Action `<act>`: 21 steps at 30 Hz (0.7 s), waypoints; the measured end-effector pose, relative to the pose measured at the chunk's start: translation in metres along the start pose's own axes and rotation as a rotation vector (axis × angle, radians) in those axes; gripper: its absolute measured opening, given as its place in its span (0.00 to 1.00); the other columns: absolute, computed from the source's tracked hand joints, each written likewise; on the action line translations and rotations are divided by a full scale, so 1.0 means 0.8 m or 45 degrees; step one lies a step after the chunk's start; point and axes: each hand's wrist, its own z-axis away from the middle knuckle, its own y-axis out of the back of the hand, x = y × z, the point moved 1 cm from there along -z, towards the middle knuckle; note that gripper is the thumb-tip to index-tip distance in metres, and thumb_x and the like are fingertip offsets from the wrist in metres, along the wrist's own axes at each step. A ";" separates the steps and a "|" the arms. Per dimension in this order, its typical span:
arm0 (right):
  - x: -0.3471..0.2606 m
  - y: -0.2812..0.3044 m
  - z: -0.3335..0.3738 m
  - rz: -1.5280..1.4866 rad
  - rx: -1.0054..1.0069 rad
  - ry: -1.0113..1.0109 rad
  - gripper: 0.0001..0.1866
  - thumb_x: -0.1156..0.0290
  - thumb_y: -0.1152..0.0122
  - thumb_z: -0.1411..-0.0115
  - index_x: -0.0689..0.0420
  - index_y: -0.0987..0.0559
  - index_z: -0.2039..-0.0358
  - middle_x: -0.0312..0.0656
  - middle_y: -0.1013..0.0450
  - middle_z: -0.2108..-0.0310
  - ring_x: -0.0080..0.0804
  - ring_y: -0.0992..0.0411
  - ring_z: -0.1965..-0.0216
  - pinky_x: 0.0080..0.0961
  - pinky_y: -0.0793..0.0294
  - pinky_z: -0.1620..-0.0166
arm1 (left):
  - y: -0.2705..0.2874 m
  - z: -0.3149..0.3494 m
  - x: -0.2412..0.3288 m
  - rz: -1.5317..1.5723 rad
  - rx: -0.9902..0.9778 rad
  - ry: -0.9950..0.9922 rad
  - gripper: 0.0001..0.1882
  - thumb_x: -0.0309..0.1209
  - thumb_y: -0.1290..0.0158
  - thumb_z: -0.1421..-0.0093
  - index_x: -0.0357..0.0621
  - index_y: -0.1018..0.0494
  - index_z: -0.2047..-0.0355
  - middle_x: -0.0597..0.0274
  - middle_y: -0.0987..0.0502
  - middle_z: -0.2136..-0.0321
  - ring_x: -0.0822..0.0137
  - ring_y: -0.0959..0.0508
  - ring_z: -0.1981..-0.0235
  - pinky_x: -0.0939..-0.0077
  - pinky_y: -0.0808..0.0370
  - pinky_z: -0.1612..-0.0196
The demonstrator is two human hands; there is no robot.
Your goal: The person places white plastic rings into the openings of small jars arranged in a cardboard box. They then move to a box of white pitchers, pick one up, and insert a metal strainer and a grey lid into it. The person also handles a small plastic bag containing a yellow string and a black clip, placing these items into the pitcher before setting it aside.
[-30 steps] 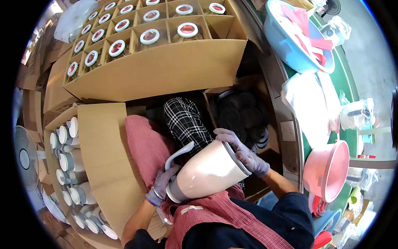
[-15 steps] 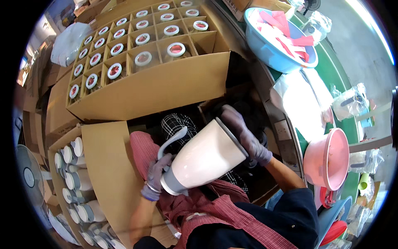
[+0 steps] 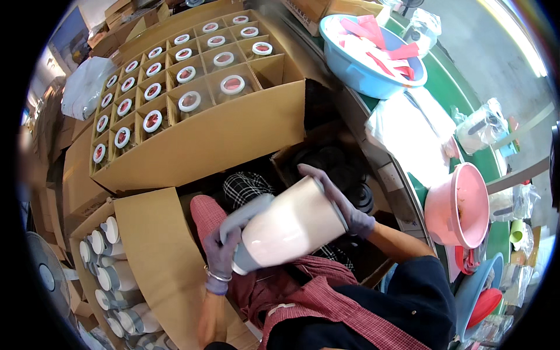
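Note:
A large white mug [image 3: 294, 224] with a grey band and a wide grey handle [image 3: 248, 216] lies tilted across my lap. Its wide end points right and its narrow end points to the lower left. My left hand [image 3: 223, 251], in a grey-purple glove, is closed around the handle near the narrow end. My right hand [image 3: 344, 205], gloved alike, clasps the wide end, fingers along the far side and palm by the rim. The opening of the mug is turned away, so its inside is hidden.
Ahead stands a divided carton [image 3: 210, 140] of lidded jars. At left, an open carton [image 3: 149, 233] holds several similar white mugs. A box of dark round parts [image 3: 335, 163] sits beyond my right hand. A blue basin [image 3: 350, 73] and pink tub [image 3: 455, 204] stand on the green bench.
The mug has turned about its length, so the handle now shows its broad side. My right hand's fingers have closed further over the wide end. The view has shifted slightly.

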 end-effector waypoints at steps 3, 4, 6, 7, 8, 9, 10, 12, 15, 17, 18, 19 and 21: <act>0.077 0.043 0.025 -0.961 0.387 -0.555 0.29 0.41 0.54 0.33 0.54 0.22 0.51 0.40 0.21 0.56 0.37 0.24 0.57 0.40 0.27 0.45 | -0.010 -0.043 0.061 -0.605 -0.231 -0.815 0.08 0.32 0.42 0.49 0.42 0.26 0.71 0.52 0.19 0.63 0.53 0.19 0.56 0.58 0.27 0.45; 0.102 0.064 0.033 -1.141 0.303 -0.500 0.30 0.40 0.53 0.33 0.54 0.23 0.49 0.41 0.21 0.55 0.36 0.25 0.55 0.40 0.28 0.44 | -0.010 -0.046 0.058 -0.564 -0.247 -0.816 0.08 0.32 0.42 0.49 0.42 0.26 0.71 0.52 0.19 0.63 0.52 0.19 0.56 0.57 0.28 0.44; 0.057 0.037 0.034 -0.719 0.424 -0.702 0.33 0.42 0.53 0.33 0.57 0.29 0.41 0.45 0.29 0.44 0.39 0.31 0.45 0.39 0.35 0.38 | -0.003 -0.025 0.032 -0.246 -0.109 -0.530 0.08 0.32 0.43 0.46 0.41 0.27 0.71 0.53 0.19 0.63 0.54 0.19 0.57 0.58 0.26 0.47; 0.036 0.035 0.033 -0.123 0.120 -0.361 0.37 0.40 0.54 0.34 0.57 0.34 0.37 0.48 0.40 0.37 0.43 0.41 0.38 0.39 0.44 0.34 | -0.001 -0.018 0.007 0.025 -0.111 -0.166 0.08 0.33 0.44 0.44 0.40 0.26 0.70 0.53 0.19 0.64 0.55 0.19 0.59 0.59 0.25 0.49; 0.016 0.033 0.033 0.442 0.007 0.053 0.42 0.37 0.54 0.35 0.57 0.39 0.33 0.50 0.50 0.31 0.46 0.50 0.32 0.40 0.53 0.31 | -0.001 -0.008 -0.017 0.289 -0.100 0.206 0.09 0.33 0.46 0.42 0.39 0.25 0.70 0.53 0.19 0.64 0.56 0.19 0.60 0.60 0.25 0.51; -0.061 -0.016 0.012 0.649 -0.052 0.317 0.44 0.36 0.54 0.37 0.56 0.43 0.31 0.52 0.56 0.29 0.48 0.56 0.29 0.41 0.59 0.30 | 0.005 0.019 -0.043 0.538 -0.034 0.600 0.10 0.34 0.47 0.40 0.38 0.25 0.69 0.54 0.19 0.64 0.57 0.19 0.62 0.61 0.24 0.53; -0.080 -0.023 0.007 0.749 -0.328 0.449 0.45 0.35 0.55 0.37 0.55 0.46 0.30 0.52 0.57 0.29 0.45 0.61 0.28 0.41 0.62 0.29 | -0.007 0.036 -0.069 0.138 -0.006 -0.005 0.15 0.36 0.51 0.36 0.35 0.23 0.67 0.54 0.18 0.66 0.59 0.20 0.64 0.64 0.24 0.56; -0.096 -0.033 0.003 1.014 -0.613 0.614 0.44 0.40 0.49 0.38 0.51 0.47 0.30 0.51 0.50 0.31 0.44 0.53 0.30 0.42 0.54 0.30 | -0.011 0.029 -0.038 0.402 -0.007 0.277 0.15 0.36 0.51 0.35 0.34 0.23 0.65 0.55 0.19 0.66 0.59 0.20 0.63 0.66 0.24 0.56; -0.024 -0.013 0.010 0.022 0.144 -0.177 0.39 0.43 0.45 0.38 0.50 0.41 0.32 0.48 0.43 0.34 0.40 0.40 0.36 0.41 0.42 0.34 | -0.013 -0.022 0.051 0.124 0.039 0.154 0.08 0.30 0.43 0.44 0.37 0.24 0.68 0.56 0.19 0.66 0.56 0.19 0.62 0.64 0.23 0.53; 0.038 0.024 0.027 -0.757 0.304 -0.476 0.36 0.44 0.47 0.35 0.47 0.40 0.32 0.38 0.35 0.38 0.33 0.31 0.43 0.38 0.34 0.38 | -0.017 -0.040 0.071 -0.689 -0.108 -0.802 0.08 0.27 0.40 0.50 0.39 0.24 0.70 0.55 0.19 0.66 0.54 0.18 0.62 0.62 0.23 0.52; 0.080 0.055 0.037 -0.659 0.254 -0.302 0.35 0.44 0.49 0.34 0.46 0.40 0.32 0.36 0.33 0.39 0.32 0.30 0.44 0.37 0.34 0.38 | -0.029 -0.046 0.074 -0.628 -0.096 -0.892 0.08 0.25 0.39 0.55 0.41 0.26 0.73 0.55 0.19 0.68 0.51 0.19 0.63 0.59 0.23 0.51; 0.068 0.032 0.035 -0.774 0.311 -0.422 0.35 0.43 0.51 0.33 0.46 0.40 0.32 0.35 0.33 0.40 0.32 0.31 0.43 0.36 0.36 0.37 | -0.021 -0.040 0.066 -0.548 -0.067 -0.798 0.08 0.25 0.39 0.54 0.41 0.26 0.73 0.55 0.19 0.68 0.52 0.19 0.62 0.60 0.23 0.51; 0.020 0.004 0.013 -0.635 0.393 -0.639 0.36 0.43 0.57 0.31 0.50 0.44 0.30 0.41 0.43 0.33 0.37 0.42 0.34 0.34 0.45 0.32 | -0.003 -0.026 0.034 -0.381 -0.034 -0.627 0.08 0.26 0.39 0.54 0.40 0.27 0.74 0.54 0.19 0.69 0.53 0.18 0.61 0.61 0.23 0.51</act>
